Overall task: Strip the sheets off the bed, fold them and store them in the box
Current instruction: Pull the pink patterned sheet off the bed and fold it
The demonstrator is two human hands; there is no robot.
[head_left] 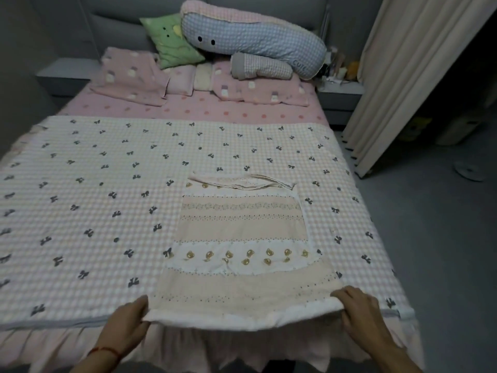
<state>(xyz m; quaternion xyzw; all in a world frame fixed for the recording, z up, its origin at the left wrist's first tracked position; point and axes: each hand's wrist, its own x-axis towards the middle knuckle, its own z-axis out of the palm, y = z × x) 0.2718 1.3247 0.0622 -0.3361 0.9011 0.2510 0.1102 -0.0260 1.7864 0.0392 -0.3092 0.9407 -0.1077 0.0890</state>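
A folded peach-and-white sheet with teddy-bear bands (242, 232) lies on the near right part of the bed, its far edge turned back in a loose fold. My left hand (126, 327) pinches its near left corner at the foot of the bed. My right hand (360, 316) pinches the near right corner, and the near edge is lifted slightly between them. Under it a checked blanket with dark bows (94, 189) covers the lower bed. A pink dotted sheet (193, 110) shows beyond it. No box is in view.
Pink pillows (129, 76), a green cushion (172, 41) and a long blue checked cushion (255, 41) pile at the headboard. Grey nightstands flank the bed, the right nightstand (340, 88) cluttered. A beige curtain (403, 76) hangs right, above grey floor (441, 238).
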